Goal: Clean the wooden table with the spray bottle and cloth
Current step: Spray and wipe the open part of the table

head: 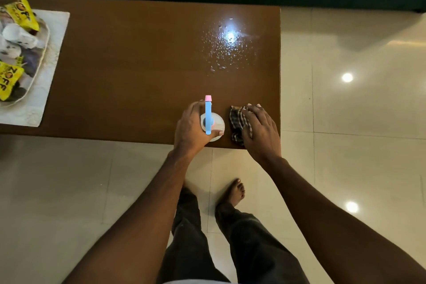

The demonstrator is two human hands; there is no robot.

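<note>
Left hand (192, 128) grips spray bottle (211, 122); just beside it, right hand (260, 130) lies flat, unclenched, on cloth (237, 124).

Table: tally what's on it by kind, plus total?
Spray bottle: 1, in left hand
Cloth: 1, under right hand
Tray: 1
Mat: 1
Yellow packets: 2 visible
White items in the tray: count unclear
Total: 6 countable
</note>
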